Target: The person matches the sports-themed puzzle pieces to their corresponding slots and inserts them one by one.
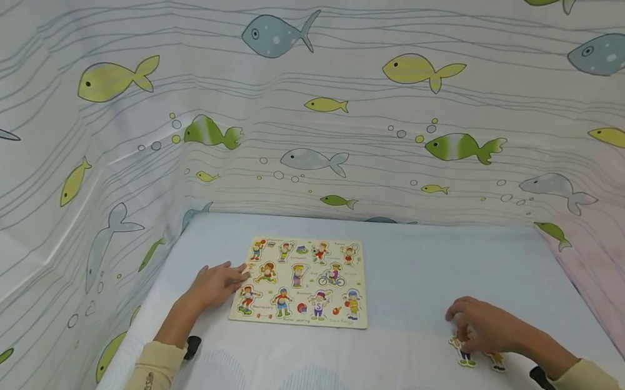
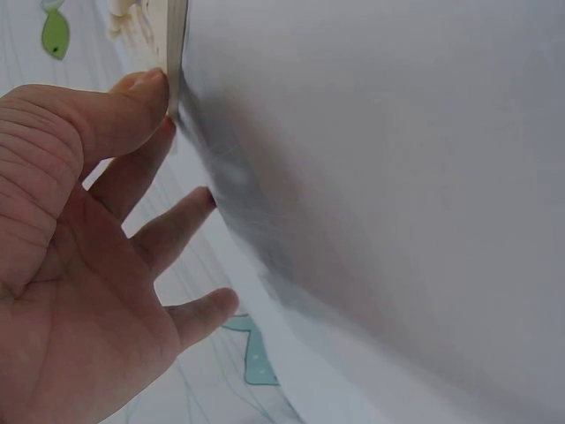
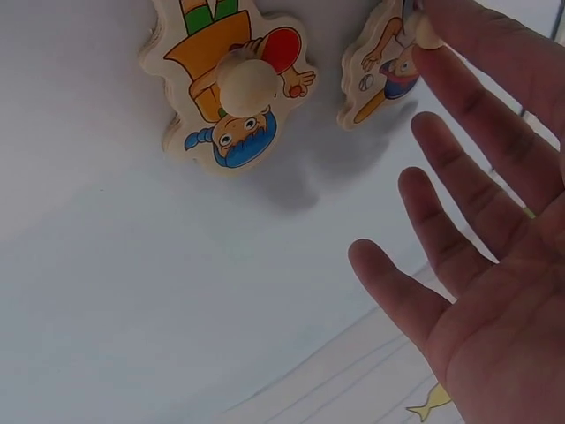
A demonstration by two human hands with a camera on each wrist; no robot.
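Note:
A flat wooden puzzle board [image 1: 316,340] with printed sports figures lies on the table. My left hand [image 1: 219,284] is at its left side. In the left wrist view, the thumb and index finger of that left hand [image 2: 97,230] pinch the board's edge [image 2: 176,62], other fingers spread. Off to the right, my right hand [image 1: 486,324] pinches the round knob of a baseball-player puzzle piece [image 3: 386,66] between thumb and index finger. Beside it is another knobbed puzzle piece [image 3: 199,66], a blue-haired figure in an orange dress with a red paddle.
A pale cloth covers the table [image 1: 408,361]. Fish-patterned curtain [image 1: 369,133] encloses the back and both sides, close behind the table's far edge.

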